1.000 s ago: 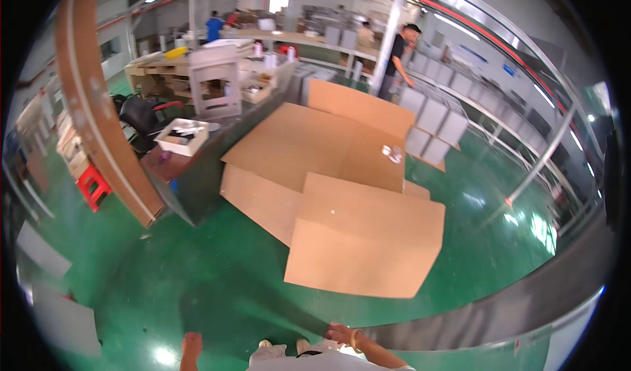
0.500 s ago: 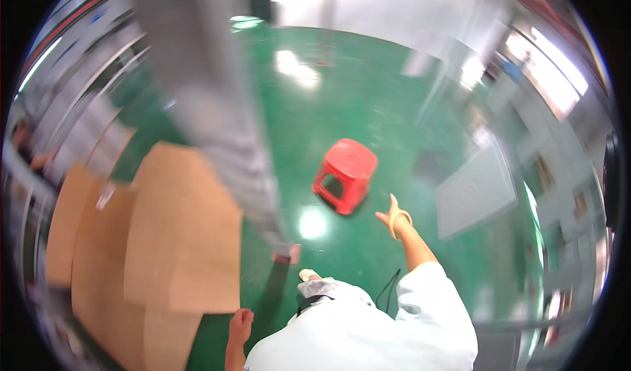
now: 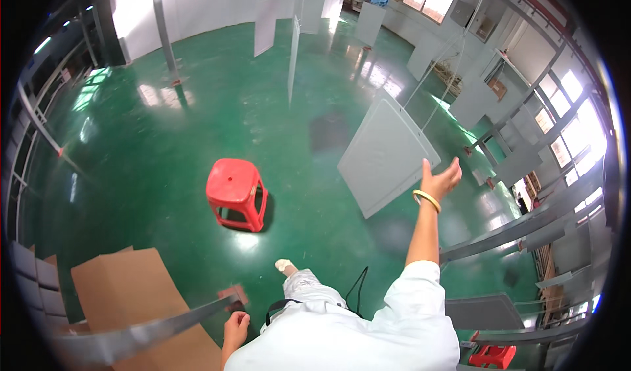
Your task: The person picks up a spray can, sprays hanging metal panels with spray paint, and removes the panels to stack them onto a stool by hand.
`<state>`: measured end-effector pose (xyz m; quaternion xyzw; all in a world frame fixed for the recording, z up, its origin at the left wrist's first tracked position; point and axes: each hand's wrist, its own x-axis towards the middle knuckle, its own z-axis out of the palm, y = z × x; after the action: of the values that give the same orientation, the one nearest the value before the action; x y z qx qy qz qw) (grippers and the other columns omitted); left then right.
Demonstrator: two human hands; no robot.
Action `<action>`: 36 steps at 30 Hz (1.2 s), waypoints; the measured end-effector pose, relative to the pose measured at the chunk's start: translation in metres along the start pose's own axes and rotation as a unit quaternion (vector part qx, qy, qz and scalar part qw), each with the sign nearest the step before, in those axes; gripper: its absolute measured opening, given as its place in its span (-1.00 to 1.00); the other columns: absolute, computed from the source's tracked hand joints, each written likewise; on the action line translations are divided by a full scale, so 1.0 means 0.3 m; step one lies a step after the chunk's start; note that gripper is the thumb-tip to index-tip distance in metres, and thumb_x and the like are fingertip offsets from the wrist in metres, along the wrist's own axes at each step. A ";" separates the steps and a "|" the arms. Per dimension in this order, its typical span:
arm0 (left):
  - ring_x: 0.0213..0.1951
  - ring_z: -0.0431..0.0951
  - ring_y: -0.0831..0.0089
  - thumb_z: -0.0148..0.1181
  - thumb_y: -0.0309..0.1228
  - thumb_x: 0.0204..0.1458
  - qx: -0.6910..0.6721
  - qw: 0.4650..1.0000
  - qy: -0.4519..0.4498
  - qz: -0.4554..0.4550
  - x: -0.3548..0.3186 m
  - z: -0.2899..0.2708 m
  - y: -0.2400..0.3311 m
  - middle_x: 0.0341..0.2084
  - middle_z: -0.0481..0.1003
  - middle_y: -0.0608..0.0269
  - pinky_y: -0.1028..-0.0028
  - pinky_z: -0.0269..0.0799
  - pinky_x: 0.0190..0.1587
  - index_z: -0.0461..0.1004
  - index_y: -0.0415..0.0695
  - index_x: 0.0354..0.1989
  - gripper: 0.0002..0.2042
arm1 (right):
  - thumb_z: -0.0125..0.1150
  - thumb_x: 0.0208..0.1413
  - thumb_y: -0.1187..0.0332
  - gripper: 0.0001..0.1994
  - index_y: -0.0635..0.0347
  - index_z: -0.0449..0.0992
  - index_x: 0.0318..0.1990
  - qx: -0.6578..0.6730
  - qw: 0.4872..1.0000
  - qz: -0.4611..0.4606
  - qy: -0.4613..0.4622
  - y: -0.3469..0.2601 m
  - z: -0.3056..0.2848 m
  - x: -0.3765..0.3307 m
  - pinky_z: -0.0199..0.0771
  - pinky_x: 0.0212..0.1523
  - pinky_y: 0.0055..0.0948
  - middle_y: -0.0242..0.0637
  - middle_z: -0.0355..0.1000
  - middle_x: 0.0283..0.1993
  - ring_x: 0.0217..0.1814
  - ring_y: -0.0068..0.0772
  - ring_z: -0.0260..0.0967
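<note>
My right hand (image 3: 442, 177) is stretched out in front of me to the right, thumb and fingers apart, with nothing in it. A yellow bangle (image 3: 427, 201) circles that wrist. In the picture the hand overlaps the right corner of a hanging light grey panel (image 3: 388, 157); whether they touch I cannot tell. Low on my left, my left hand (image 3: 235, 331) is curled closed, and no object shows in it. Just beyond it is the reddish foot (image 3: 234, 297) of a grey metal post (image 3: 151, 330).
A red plastic stool (image 3: 235, 190) stands on the green floor (image 3: 158, 200) ahead-left. Brown cardboard (image 3: 131, 292) lies at left. More grey panels (image 3: 483, 310) hang or stand at right, among metal posts. Another red stool (image 3: 493, 356) is at lower right.
My view has swung right, so the stool and cardboard sit further left. My right hand now overlaps the hanging panel's corner. My left hand stays low and closed.
</note>
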<state>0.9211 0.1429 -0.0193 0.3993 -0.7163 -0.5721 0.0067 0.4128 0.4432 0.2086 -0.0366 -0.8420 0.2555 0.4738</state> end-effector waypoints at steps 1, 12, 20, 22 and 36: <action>-0.48 0.45 0.53 0.08 -0.36 0.00 -0.012 1.000 -0.005 -0.023 0.074 0.022 0.016 -0.54 0.48 0.22 0.52 0.38 -0.36 0.42 -0.26 -0.36 -0.81 | 0.35 -0.19 0.16 -0.19 0.20 0.02 0.20 0.033 0.998 0.041 0.016 0.037 0.052 0.032 0.05 0.14 -0.14 -0.06 -0.03 0.20 0.23 -0.03 -0.06; -0.57 0.38 0.58 0.02 -0.39 0.05 -0.085 0.990 -0.050 -0.097 0.535 0.057 0.137 -0.64 0.42 0.29 0.56 0.31 -0.48 0.38 -0.26 -0.45 -0.83 | 0.23 -0.03 0.12 -0.56 0.46 0.48 -0.30 0.172 0.939 0.232 -0.186 0.050 0.296 -0.002 0.33 -0.23 -0.43 -0.18 0.49 -0.36 -0.35 -0.46 0.37; -0.57 0.42 0.52 0.03 -0.34 0.04 -0.032 0.987 -0.052 -0.149 0.531 -0.016 0.078 -0.63 0.45 0.22 0.49 0.36 -0.49 0.37 -0.27 -0.46 -0.79 | 0.22 -0.01 0.18 -0.60 0.51 0.46 -0.44 0.175 0.958 0.132 -0.188 -0.141 0.164 0.064 0.26 -0.51 -0.48 -0.28 0.39 -0.62 -0.60 -0.58 0.17; -0.59 0.43 0.51 0.04 -0.34 0.03 -0.037 0.987 -0.044 -0.148 0.540 -0.031 0.058 -0.64 0.45 0.20 0.48 0.37 -0.51 0.38 -0.28 -0.46 -0.78 | 0.22 -0.01 0.18 -0.61 0.49 0.47 -0.42 0.136 0.953 0.163 -0.214 -0.183 0.125 0.072 0.29 -0.45 -0.51 -0.26 0.43 -0.57 -0.55 -0.59 0.23; -0.36 0.52 0.12 0.02 -0.07 -0.06 0.136 0.989 -0.046 -0.029 0.607 -0.111 -0.025 -0.45 0.51 -0.03 0.22 0.39 -0.29 0.52 -0.20 -0.47 -0.61 | -0.14 0.07 -0.18 -0.38 0.25 0.36 -0.03 0.286 0.845 0.166 -0.420 0.299 0.153 -0.012 0.44 -0.26 -0.27 -0.25 0.48 -0.26 -0.29 -0.29 0.45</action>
<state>0.8171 0.0100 -0.0955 0.3904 -0.7754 -0.4867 -0.0969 0.3611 0.5018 0.1447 0.0716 -0.8315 0.5507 0.0150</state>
